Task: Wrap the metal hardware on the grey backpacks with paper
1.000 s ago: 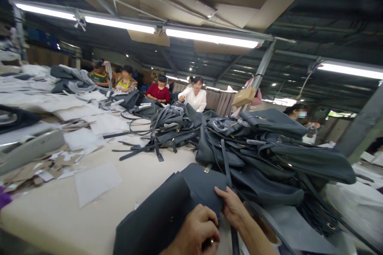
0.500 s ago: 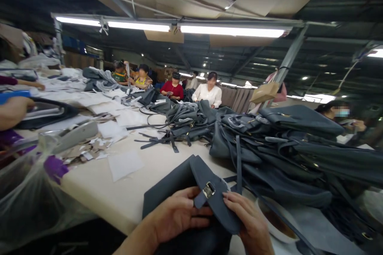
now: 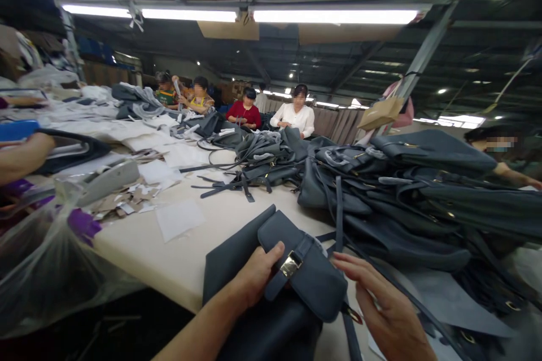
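Observation:
A dark blue-grey leather bag [image 3: 271,321] lies at the near edge of the table, tilted toward me. Its flap [image 3: 319,276] carries a short strap with a shiny metal buckle [image 3: 291,264]. My left hand [image 3: 258,273] grips the flap's left edge, thumb on top near the buckle and the other fingers hidden beneath. Just right of the flap, my right hand [image 3: 383,293] is held with fingers stretched out and nothing in them. A narrow strap with a small ring hangs between the bag and that hand.
Similar dark bags [image 3: 406,214] are heaped on the right. Paper scraps [image 3: 127,200] and a white sheet [image 3: 180,220] lie on the pale table [image 3: 144,248]. A clear plastic bag [image 3: 51,271] hangs at the left edge. Several co-workers sit beyond; another person's arm [image 3: 25,158] reaches in from the left.
My right hand has let go of the flap and moved right, its fingers straightened. My left thumb has moved on top of the flap, which now lies flatter with the buckle facing up.

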`<state>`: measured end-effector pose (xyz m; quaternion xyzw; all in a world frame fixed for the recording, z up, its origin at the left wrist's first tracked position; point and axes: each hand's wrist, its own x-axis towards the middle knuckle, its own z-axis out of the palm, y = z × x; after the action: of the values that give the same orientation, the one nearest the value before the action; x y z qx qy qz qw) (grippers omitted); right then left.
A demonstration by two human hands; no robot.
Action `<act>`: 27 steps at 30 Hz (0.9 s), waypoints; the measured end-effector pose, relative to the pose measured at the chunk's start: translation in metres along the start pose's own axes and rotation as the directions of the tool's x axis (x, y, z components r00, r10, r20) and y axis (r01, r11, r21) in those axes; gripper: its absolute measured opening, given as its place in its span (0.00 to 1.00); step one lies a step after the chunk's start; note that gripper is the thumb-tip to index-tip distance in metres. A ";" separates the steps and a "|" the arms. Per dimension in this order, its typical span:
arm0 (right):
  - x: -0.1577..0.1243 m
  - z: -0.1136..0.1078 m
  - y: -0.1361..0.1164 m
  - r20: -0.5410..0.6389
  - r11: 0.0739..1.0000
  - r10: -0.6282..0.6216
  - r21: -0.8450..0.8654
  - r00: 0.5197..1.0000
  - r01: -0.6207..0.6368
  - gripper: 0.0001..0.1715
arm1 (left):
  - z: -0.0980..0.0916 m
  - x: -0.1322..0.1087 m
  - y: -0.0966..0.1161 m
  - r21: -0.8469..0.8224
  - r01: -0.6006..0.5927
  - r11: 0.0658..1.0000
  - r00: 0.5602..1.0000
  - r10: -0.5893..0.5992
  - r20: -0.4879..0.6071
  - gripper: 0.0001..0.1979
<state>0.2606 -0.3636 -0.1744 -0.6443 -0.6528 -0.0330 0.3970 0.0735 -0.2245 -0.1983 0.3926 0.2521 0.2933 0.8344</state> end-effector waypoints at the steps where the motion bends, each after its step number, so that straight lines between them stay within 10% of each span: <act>1: -0.003 0.001 -0.010 -0.004 0.987 0.123 0.105 0.992 -0.122 0.16 | -0.001 -0.002 -0.002 0.006 -0.012 1.000 1.000 0.012 0.002 0.25; 6: -0.013 0.030 -0.055 0.059 0.908 0.356 0.211 0.932 -0.361 0.06 | -0.004 -0.006 -0.010 0.037 -0.048 0.998 0.999 0.048 0.002 0.30; 15: -0.022 0.033 -0.054 0.205 0.972 0.128 0.170 0.970 -0.164 0.13 | -0.001 -0.014 -0.012 0.072 -0.095 0.993 0.995 0.095 0.016 0.32; 21: -0.015 0.045 -0.065 0.012 0.999 0.041 0.008 0.999 -0.042 0.09 | -0.005 -0.017 -0.016 0.177 -0.117 0.977 0.991 0.103 0.086 0.28; 27: -0.005 0.047 -0.075 0.016 0.953 0.217 0.214 0.976 -0.215 0.15 | -0.005 -0.019 -0.017 0.329 -0.176 0.928 0.983 0.149 0.106 0.28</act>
<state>0.1721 -0.3541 -0.1743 -0.6651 -0.5767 0.0788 0.4678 0.0618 -0.2435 -0.2114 0.5606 0.2318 0.2981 0.7370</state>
